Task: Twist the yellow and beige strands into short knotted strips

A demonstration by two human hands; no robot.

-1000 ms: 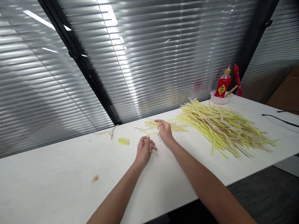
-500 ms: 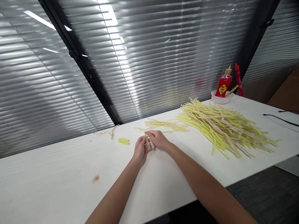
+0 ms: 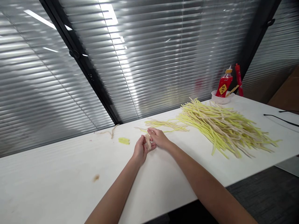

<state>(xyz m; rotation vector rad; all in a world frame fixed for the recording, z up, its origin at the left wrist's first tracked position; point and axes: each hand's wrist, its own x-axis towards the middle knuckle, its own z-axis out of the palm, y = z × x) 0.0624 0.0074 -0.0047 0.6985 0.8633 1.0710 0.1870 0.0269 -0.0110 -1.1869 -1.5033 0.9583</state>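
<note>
Near the middle of the white table, my left hand (image 3: 140, 150) holds a small beige bundle of short strips (image 3: 148, 142) across its fingers. My right hand (image 3: 158, 137) is against the bundle's upper right side, its fingers pressed together; whether a strip is between them is too small to tell. Left of my hands a short yellow bundle (image 3: 123, 141) lies on the table. Just behind my hands are a few loose yellow and beige strips (image 3: 167, 125). A large heap of long yellow and beige strips (image 3: 224, 124) covers the table to the right.
A clear bowl (image 3: 220, 99) holding a red-labelled bottle (image 3: 224, 85) stands at the back right, by a red tube (image 3: 238, 79). Beige strips (image 3: 112, 132) lie at the back left edge of the table (image 3: 58, 180). Black cords (image 3: 280, 119) lie far right. Blinds rise behind.
The beige strips in my left hand now sit closer together as one bundle. My right hand's fingers have shifted slightly up, and my left hand's fingers have opened out a little beneath it.
</note>
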